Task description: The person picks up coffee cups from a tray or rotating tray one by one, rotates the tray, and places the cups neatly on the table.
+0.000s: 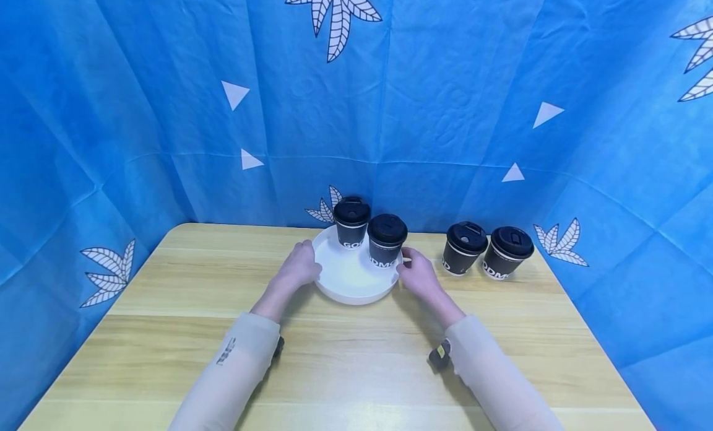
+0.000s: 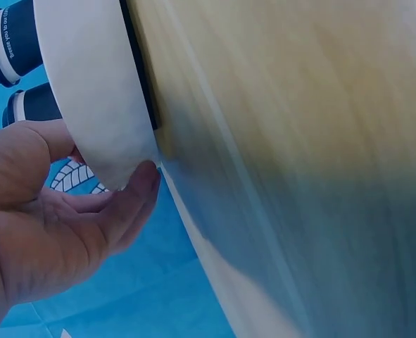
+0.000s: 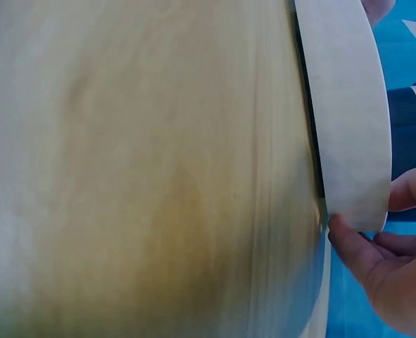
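The left hand (image 1: pixel 298 264) and right hand (image 1: pixel 416 271) grip both sides of the white tray (image 1: pixel 346 281) near the back of the table (image 1: pixel 167 344), and I think its two dark cups (image 1: pixel 386 242) could slide or fall over if one side tips or jerks.

The tray (image 1: pixel 346 275) looks smooth, the table (image 1: pixel 356 363) wood-grained, the backdrop (image 1: pixel 323 115) cloth

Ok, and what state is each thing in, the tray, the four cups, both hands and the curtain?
White tray, held from both sides
Tray's left cup, upright, lid on
Tray's right cup, upright, lid on
Left cup off the tray, upright, lid on
Right cup off the tray, upright, lid on
Left hand, fingers gripping the tray
Right hand, fingers gripping the tray
Blue curtain, hanging, creased
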`<state>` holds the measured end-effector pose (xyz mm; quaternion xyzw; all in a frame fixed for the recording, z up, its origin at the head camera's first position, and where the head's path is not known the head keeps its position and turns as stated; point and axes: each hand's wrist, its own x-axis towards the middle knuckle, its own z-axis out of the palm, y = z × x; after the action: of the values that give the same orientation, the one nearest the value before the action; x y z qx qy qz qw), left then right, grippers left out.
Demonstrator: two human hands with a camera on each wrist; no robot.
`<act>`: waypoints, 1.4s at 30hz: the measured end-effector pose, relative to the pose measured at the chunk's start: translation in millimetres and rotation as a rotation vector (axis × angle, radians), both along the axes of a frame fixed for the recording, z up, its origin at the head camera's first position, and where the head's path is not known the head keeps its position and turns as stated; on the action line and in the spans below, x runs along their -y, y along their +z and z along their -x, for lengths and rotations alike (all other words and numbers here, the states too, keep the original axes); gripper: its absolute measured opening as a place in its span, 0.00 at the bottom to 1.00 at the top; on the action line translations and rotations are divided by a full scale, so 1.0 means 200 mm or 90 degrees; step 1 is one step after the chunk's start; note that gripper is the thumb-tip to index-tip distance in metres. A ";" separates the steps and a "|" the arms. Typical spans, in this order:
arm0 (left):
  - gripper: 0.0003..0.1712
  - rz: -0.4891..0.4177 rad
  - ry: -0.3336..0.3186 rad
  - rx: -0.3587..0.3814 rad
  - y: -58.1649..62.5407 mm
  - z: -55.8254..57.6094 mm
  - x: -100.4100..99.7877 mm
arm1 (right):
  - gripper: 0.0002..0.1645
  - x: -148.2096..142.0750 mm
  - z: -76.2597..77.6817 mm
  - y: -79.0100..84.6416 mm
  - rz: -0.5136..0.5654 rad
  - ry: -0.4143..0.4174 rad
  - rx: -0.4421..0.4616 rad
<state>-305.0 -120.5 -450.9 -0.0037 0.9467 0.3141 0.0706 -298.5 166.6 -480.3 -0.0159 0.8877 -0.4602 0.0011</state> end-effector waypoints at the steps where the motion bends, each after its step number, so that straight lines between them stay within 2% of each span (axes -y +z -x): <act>1: 0.38 0.003 -0.001 -0.004 0.00 0.00 0.00 | 0.34 0.00 0.00 0.00 -0.001 0.000 -0.001; 11: 0.38 0.065 -0.020 -0.043 0.01 -0.02 0.03 | 0.34 -0.01 -0.05 0.00 -0.005 0.007 -0.020; 25: 0.45 0.128 -0.101 -0.060 -0.03 -0.02 0.09 | 0.35 -0.01 -0.10 0.01 -0.001 0.024 -0.018; 30: 0.46 0.149 -0.115 -0.068 -0.03 -0.02 0.10 | 0.38 -0.01 -0.12 0.01 0.005 0.018 -0.022; 36: 0.45 0.169 -0.135 -0.084 -0.03 -0.02 0.12 | 0.44 -0.01 -0.15 0.04 0.016 0.006 -0.053; 42: 0.45 0.184 -0.139 -0.100 -0.03 -0.02 0.12 | 0.51 0.00 -0.15 0.05 0.038 -0.017 -0.064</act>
<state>-301.2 -144.3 -456.5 0.1136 0.9794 0.1645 0.0290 -268.3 166.3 -469.9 -0.0270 0.8725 -0.4853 -0.0498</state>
